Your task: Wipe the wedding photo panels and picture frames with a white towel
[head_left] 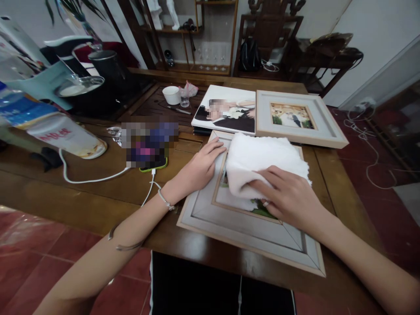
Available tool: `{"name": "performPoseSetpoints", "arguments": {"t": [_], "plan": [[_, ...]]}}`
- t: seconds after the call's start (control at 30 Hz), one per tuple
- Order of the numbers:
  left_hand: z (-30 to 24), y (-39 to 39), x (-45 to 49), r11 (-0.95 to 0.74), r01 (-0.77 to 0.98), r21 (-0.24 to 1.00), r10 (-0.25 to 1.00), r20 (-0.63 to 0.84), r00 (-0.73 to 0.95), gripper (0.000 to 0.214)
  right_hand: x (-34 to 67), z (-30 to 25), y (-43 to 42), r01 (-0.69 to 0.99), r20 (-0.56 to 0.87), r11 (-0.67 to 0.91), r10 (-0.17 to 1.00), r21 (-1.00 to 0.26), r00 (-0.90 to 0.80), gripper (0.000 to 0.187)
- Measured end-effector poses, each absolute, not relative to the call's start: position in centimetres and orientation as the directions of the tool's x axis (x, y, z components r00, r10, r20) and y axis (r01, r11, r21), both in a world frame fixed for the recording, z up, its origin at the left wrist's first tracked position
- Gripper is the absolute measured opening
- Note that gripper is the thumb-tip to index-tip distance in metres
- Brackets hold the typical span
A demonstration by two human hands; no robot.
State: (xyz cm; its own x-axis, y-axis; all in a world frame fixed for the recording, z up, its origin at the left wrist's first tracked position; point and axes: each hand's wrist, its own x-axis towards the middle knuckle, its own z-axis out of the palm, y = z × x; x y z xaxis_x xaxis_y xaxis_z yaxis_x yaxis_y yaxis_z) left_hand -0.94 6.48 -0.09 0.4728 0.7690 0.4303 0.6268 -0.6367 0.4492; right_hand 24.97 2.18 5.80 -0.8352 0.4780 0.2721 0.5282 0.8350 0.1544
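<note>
"What's each hand doing?"

"The right hand (pixel 285 194) grips a folded white cloth (pixel 265 159) over the near frame (pixel 243 236). The left hand (pixel 198 168) lies loosely open at the frame's ten o'clock edge, fingers outstretched."

"And around that frame?"

"On the tabletop (pixel 88 194), a photo panel (pixel 226 109) sits just beyond it, near twelve; a second frame (pixel 292 113) at one. Those two crowd its far side."

"Further left?"

"A white cup (pixel 171 95) towards eleven. At ten, a phone (pixel 160 164) under something blurred out, then a tilted bottle (pixel 65 135) well beyond."

"Anything in the way?"

"Cloth and right hand hide most of the picture; a white cable (pixel 150 192) runs from the phone beside the left forearm."
</note>
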Motion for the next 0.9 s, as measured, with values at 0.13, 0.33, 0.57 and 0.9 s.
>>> {"name": "performPoseSetpoints", "arguments": {"t": [0.13,0.33,0.57,0.9], "plan": [[-0.2,6.5,-0.9,-0.649,0.616,0.447,0.758,0.450,0.472,0.055,24.7,5.7,2.0,0.529,0.286,0.833,0.474,0.161,-0.833,0.036],[-0.2,6.6,-1.1,-0.666,0.579,0.470,0.745,0.459,0.484,0.038,24.0,6.0,0.3,0.341,0.317,0.940,0.322,0.006,-0.892,0.025],[-0.1,6.5,-0.9,-0.637,0.628,0.447,0.769,0.427,0.476,0.051,25.2,5.8,2.5,0.497,0.299,0.859,0.446,0.123,-0.844,0.033],[-0.1,6.6,-1.0,-0.645,0.610,0.460,0.763,0.421,0.490,0.039,23.8,5.7,0.2,0.380,0.329,0.924,0.345,0.048,-0.879,0.027]]}}
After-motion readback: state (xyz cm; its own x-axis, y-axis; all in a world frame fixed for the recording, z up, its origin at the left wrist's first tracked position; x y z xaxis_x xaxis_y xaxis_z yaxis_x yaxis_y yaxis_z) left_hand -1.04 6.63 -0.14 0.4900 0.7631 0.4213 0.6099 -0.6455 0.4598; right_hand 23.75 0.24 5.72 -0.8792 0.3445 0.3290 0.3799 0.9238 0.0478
